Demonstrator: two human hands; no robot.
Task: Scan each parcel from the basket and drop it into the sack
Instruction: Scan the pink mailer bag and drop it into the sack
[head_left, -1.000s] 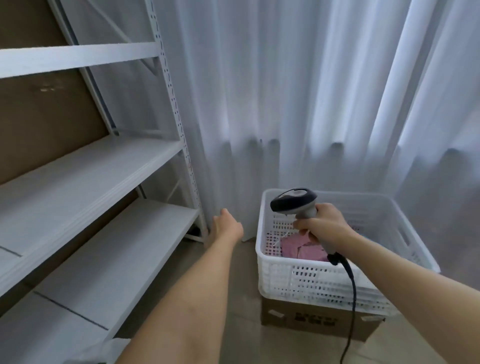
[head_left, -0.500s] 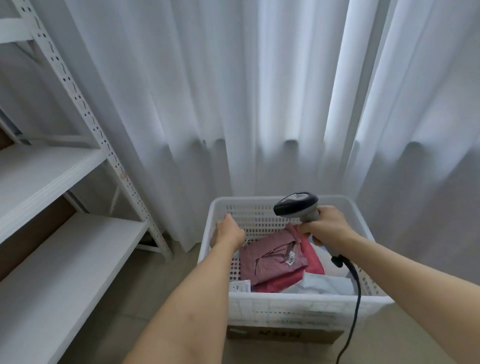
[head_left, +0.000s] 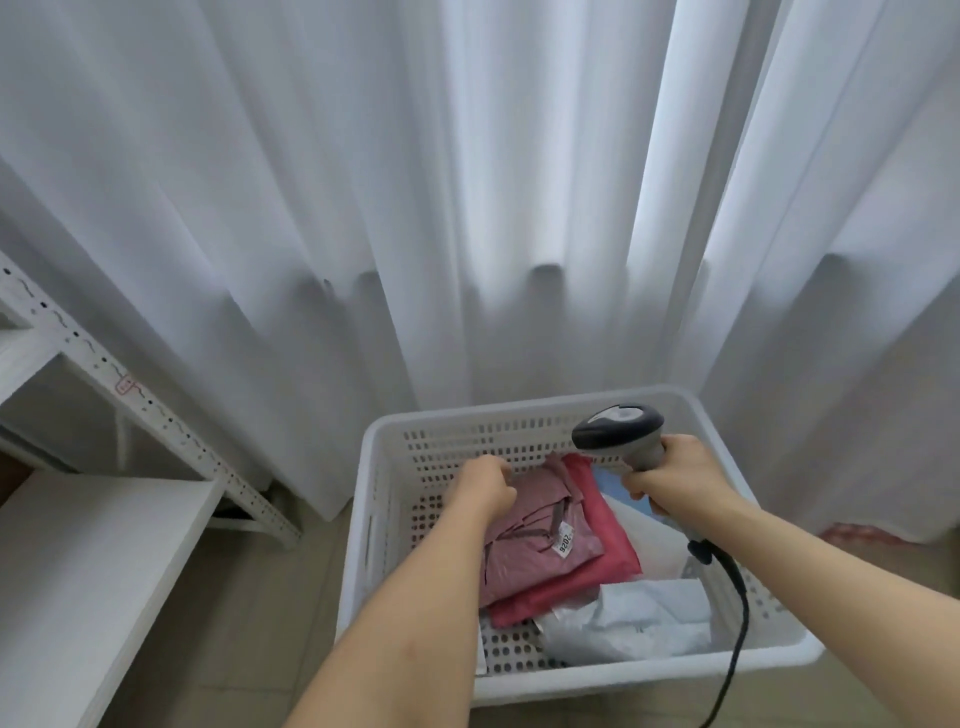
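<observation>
Compared with half a second ago, the left hand (head_left: 480, 488) has moved from the basket (head_left: 358, 525) rim down onto the dusty-pink parcel (head_left: 540, 540), fingers curled at its far edge. The right hand (head_left: 670, 475) grips the scanner (head_left: 621, 428) above the basket's right side. The shelf (head_left: 78, 561) stands left.

White, pink and grey

A white perforated basket (head_left: 519, 431) holds a dusty-pink parcel (head_left: 540, 540) with a white label (head_left: 564, 543), a deeper pink parcel (head_left: 597, 525) and a pale grey one (head_left: 634, 623); the scanner (head_left: 621, 428) is grey and black, the curtain (head_left: 467, 208) white.
</observation>
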